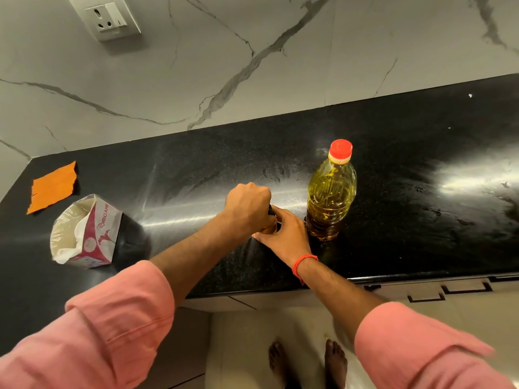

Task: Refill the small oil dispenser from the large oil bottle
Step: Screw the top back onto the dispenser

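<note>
The large oil bottle (330, 192) stands upright on the black counter (407, 192), red cap on, yellow oil inside. Just left of it sits the small oil dispenser (271, 225), almost wholly hidden by both hands; only a dark top edge and a bit of amber glass show. My left hand (247, 210) is closed over its top from above. My right hand (286, 237) wraps its body from the right, close beside the large bottle's base.
A napkin pack (87, 234) lies at the counter's left, with an orange cloth (53, 188) behind it. A marble wall with a socket (106, 18) rises at the back. Drawers (449, 290) sit under the counter's front edge; bare feet show on the floor.
</note>
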A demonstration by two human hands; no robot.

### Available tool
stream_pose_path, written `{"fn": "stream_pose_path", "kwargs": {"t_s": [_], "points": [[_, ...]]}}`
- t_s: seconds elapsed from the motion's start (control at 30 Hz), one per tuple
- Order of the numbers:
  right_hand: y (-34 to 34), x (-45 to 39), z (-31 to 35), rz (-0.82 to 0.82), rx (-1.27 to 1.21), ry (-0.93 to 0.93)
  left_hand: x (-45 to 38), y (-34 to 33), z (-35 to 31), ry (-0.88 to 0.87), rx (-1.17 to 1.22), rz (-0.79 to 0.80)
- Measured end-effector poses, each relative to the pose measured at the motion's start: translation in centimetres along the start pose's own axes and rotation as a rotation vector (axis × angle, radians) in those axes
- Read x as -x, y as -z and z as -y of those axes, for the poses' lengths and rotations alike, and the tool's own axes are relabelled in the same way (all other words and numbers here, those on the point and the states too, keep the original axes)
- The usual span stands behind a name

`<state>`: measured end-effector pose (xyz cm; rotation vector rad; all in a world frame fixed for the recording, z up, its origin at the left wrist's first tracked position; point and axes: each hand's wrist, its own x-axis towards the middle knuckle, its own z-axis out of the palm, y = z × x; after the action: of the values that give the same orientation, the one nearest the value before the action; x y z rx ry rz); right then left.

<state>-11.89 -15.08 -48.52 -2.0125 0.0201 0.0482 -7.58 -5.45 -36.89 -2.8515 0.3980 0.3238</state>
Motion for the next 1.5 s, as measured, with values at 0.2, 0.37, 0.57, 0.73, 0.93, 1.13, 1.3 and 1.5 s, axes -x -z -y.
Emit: {"fn": "stream_pose_path", "kwargs": {"t_s": [0.2, 0.37, 0.57, 0.73, 0.93, 1.13, 1.3, 1.5], "points": [[-0.2, -0.1, -0.1, -0.009, 0.013, -0.006, 0.2, 0.2, 0.0, -0.053, -0.016, 0.023], [0.0, -0.3, 0.0, 0.006, 0.036, -0.016, 0.2, 0.1, 0.5, -0.162, -0.052, -0.006], [0.3, -0.3, 0.0, -0.006, 0.048, -0.030, -0.2, 0.3, 1.3, -0.316, -0.106, -0.006], [0.1, -0.1, 0.1, 0.008, 0.039, -0.024, -0.4, 0.7, 1.8, -0.341, -0.118, 0.039], [0.2, 0.0, 0.1, 0.015, 0.039, -0.032, 0.2, 1.1, 2.2, -0.441, -0.221, 0.081], [0.4, 0.1, 0.3, 0.013, 0.038, -0.036, -0.1, 0.6, 2.6, -0.465, -0.208, 0.012], [0.2, 0.1, -0.2, 0.007, 0.020, -0.051, 0.0, 0.2, 2.5, -0.483, -0.205, -0.017], [0.1, -0.5, -0.6, -0.001, 0.045, -0.035, 1.0, 1.1, 2.6, -0.537, -0.256, -0.019]]}}
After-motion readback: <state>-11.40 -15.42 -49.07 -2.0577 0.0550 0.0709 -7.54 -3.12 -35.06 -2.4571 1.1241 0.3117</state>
